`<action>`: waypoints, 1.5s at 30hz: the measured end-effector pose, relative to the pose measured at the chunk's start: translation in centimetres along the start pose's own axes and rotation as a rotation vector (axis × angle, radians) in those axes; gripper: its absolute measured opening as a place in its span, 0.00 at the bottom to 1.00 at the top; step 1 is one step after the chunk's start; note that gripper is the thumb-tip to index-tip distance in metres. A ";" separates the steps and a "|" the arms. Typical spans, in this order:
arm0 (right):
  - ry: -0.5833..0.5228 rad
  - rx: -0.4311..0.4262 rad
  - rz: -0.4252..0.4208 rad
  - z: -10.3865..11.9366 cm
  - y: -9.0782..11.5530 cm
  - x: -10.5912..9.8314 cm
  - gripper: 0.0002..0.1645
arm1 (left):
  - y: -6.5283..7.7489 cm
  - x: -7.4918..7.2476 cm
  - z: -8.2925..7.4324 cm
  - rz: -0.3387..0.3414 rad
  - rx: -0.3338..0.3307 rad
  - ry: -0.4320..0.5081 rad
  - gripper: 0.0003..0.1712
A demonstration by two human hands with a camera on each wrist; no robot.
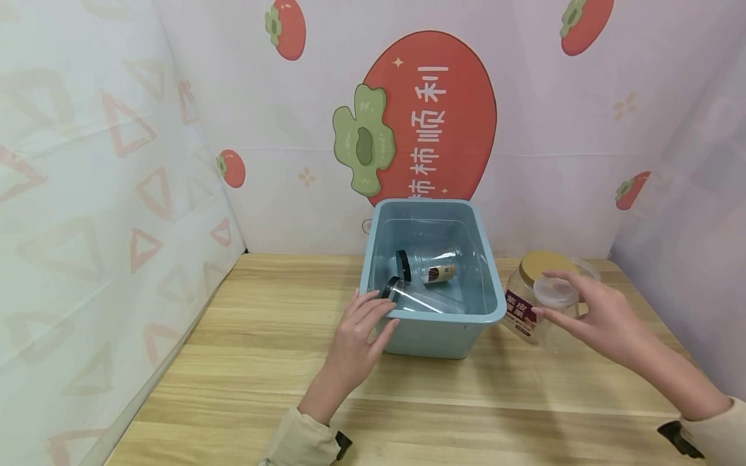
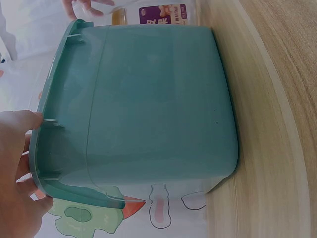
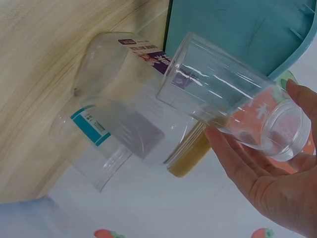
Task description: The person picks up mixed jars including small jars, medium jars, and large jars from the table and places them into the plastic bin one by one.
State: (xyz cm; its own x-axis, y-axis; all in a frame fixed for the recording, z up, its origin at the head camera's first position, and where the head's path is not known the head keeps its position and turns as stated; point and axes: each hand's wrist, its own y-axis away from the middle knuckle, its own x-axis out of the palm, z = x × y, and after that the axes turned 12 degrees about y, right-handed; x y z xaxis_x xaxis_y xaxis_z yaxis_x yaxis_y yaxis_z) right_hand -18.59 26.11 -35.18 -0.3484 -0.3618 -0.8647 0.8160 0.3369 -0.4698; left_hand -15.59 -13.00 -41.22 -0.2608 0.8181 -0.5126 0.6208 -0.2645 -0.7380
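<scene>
In the head view, my left hand (image 1: pixel 357 333) grips the near left rim of a blue plastic tub (image 1: pixel 431 340), with the fingers over the rim and the thumb along its outer side. Inside the tub lie two clear jars with black lids, one labelled jar (image 1: pixel 440 265) and one plain tall jar (image 1: pixel 428 299). My right hand (image 1: pixel 600 310) holds a clear plastic jar (image 3: pixel 218 94) between thumb and fingers, to the right of the tub. The right wrist view shows this jar tilted and see-through, with its pale end (image 3: pixel 285 131) near the palm.
Behind the held jar stands a large clear jar with a gold lid (image 1: pixel 544 264) and a purple label (image 1: pixel 519 314). Another clear container with a teal label (image 3: pixel 90 127) is beside it. A patterned cloth (image 1: pixel 291 213) hangs behind the wooden table (image 1: pixel 262 323).
</scene>
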 end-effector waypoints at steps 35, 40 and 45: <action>0.063 -0.037 0.024 0.6 -1.6 -0.8 0.42 | 0.1 0.1 0.1 -0.004 0.003 -0.002 0.15; 0.064 -0.044 0.021 0.5 -1.7 -0.9 0.41 | 0.1 0.1 0.1 -0.004 0.003 -0.003 0.15; 0.073 -0.044 0.014 0.6 -1.9 -0.9 0.42 | 0.0 0.1 0.0 -0.002 0.002 -0.003 0.15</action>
State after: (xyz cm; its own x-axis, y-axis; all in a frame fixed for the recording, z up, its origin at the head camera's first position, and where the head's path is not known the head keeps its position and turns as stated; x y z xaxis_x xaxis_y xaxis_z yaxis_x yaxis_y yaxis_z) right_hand -19.58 25.27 -33.40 -0.3711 -0.2933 -0.8811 0.8005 0.3799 -0.4636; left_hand -15.60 -12.91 -41.31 -0.2644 0.8173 -0.5120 0.6185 -0.2637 -0.7402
